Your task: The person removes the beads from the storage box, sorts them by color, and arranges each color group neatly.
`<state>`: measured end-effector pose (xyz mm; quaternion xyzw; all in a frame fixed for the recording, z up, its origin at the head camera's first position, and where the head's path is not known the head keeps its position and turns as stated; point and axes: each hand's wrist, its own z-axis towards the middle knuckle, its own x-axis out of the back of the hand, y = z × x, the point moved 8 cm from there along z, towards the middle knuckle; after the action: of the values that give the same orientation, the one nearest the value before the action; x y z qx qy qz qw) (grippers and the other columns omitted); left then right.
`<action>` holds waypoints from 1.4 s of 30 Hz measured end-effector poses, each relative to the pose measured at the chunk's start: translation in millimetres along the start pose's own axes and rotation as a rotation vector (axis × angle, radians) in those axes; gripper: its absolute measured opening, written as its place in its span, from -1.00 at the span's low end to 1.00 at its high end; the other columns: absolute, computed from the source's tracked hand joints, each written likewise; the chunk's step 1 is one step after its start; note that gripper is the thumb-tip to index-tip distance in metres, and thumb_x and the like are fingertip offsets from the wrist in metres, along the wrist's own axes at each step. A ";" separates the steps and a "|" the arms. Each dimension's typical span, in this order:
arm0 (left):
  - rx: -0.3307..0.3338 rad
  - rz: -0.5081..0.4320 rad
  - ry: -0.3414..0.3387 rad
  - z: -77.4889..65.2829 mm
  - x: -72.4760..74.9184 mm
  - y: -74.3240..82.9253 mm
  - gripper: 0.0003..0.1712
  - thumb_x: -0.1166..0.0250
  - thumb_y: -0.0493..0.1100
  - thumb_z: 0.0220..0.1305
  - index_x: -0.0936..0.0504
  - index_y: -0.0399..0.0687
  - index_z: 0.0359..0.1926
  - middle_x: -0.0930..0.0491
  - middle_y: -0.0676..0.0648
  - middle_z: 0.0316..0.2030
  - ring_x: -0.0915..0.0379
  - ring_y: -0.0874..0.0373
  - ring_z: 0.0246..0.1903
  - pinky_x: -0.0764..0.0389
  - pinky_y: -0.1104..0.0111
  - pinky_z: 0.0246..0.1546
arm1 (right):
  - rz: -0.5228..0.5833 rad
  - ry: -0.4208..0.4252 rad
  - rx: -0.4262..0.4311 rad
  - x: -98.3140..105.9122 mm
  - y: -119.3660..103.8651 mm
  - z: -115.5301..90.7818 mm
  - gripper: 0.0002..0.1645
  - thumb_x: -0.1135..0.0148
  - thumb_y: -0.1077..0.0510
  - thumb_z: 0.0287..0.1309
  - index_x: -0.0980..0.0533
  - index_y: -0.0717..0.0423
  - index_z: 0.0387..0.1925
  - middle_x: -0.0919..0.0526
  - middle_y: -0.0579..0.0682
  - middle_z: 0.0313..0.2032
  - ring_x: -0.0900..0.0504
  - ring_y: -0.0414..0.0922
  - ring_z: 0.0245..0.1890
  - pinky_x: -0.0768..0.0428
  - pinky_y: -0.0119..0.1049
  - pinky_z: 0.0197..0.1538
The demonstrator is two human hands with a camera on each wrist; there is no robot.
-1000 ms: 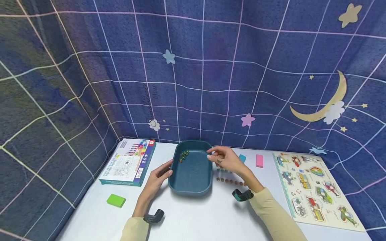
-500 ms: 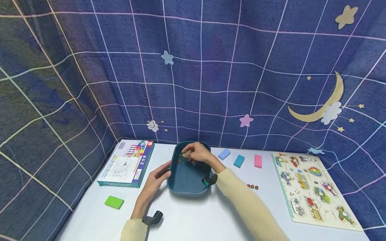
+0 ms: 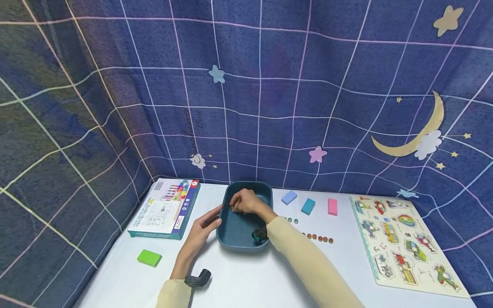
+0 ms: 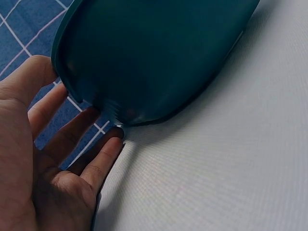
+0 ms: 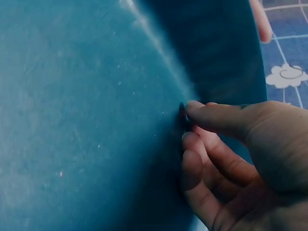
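A dark teal tray with raised walls stands on the white table. My left hand is at its left side, with thumb and fingertips against the outer wall; in the left wrist view the left fingers are spread and fairly straight. Inside the tray, at the left wall, my right hand pinches a small dark piece between thumb and fingers. An orange-brown bit shows by those fingertips; the hand covers the spot where small green and orange pieces lay.
Right of the tray, small orange-red round pieces and green ones lie in rows, partly behind the right sleeve. Blue, teal and pink blocks, a picture puzzle board, a box and a green block lie around.
My right hand has moved left from the tray's right rim into the tray, down to its left wall. The left hand stays at the tray's side.
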<state>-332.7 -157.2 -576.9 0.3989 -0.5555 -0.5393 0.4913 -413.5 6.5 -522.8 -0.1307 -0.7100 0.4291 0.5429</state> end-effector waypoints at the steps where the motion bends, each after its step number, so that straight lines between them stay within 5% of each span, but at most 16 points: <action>1: -0.001 -0.002 0.000 0.0 -0.3 0.2 -0.39 -0.29 -0.11 0.53 -0.46 -0.05 0.52 -0.42 -0.17 0.54 -0.32 -0.23 0.53 -0.46 0.65 0.29 | -0.013 0.000 0.004 -0.2 -0.7 -0.3 -0.79 -0.50 0.44 0.06 -0.78 0.25 -0.22 -0.85 0.13 -0.42 -0.52 -0.29 -0.69 -0.47 -0.55 -0.61; 20: 0.005 -0.001 0.001 0.6 -1.4 2.4 -0.39 -0.29 -0.09 0.53 -0.45 -0.03 0.52 -0.43 -0.15 0.53 -0.34 -0.21 0.53 -0.49 0.63 0.29 | -0.140 -0.011 0.064 0.4 -2.8 0.8 -0.87 -0.60 0.28 0.09 -0.80 0.17 -0.28 -0.86 0.02 -0.42 -0.53 -0.39 -0.58 -0.49 -0.58 -0.48; 25: 0.011 -0.001 0.004 0.6 -1.6 0.5 -0.39 -0.29 -0.08 0.54 -0.46 -0.02 0.52 -0.43 -0.15 0.53 -0.35 -0.18 0.52 -0.49 0.61 0.30 | -0.085 -0.030 0.052 5.8 -3.6 -0.8 -0.88 -0.56 0.24 0.18 -0.80 0.17 -0.24 -0.83 0.09 -0.46 -0.58 -0.30 -0.62 -0.54 -0.52 -0.55; 35: 0.018 0.005 0.006 -1.0 0.5 2.6 -0.38 -0.31 -0.06 0.52 -0.47 0.02 0.52 -0.44 -0.12 0.53 -0.35 -0.20 0.53 -0.48 0.63 0.28 | 0.058 -0.066 0.077 45.8 -13.9 -22.6 -0.70 -0.38 0.10 0.41 -0.74 0.20 0.04 -0.81 0.34 -0.24 -0.77 0.34 -0.27 -0.80 0.16 -0.21; 42: 0.024 0.012 0.018 0.5 -1.9 0.0 -0.39 -0.30 -0.08 0.53 -0.47 0.01 0.52 -0.45 -0.11 0.53 -0.39 -0.13 0.50 -0.49 0.62 0.30 | 0.086 0.025 0.087 85.9 4.1 -69.3 -0.72 -0.37 0.08 0.43 -0.74 0.12 0.05 -0.77 0.15 -0.38 -0.71 0.26 -0.36 -0.77 0.03 -0.32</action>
<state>-332.8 -155.2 -577.1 0.4063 -0.5597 -0.5260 0.4949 -385.8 97.3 -466.4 -0.1427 -0.6778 0.4807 0.5377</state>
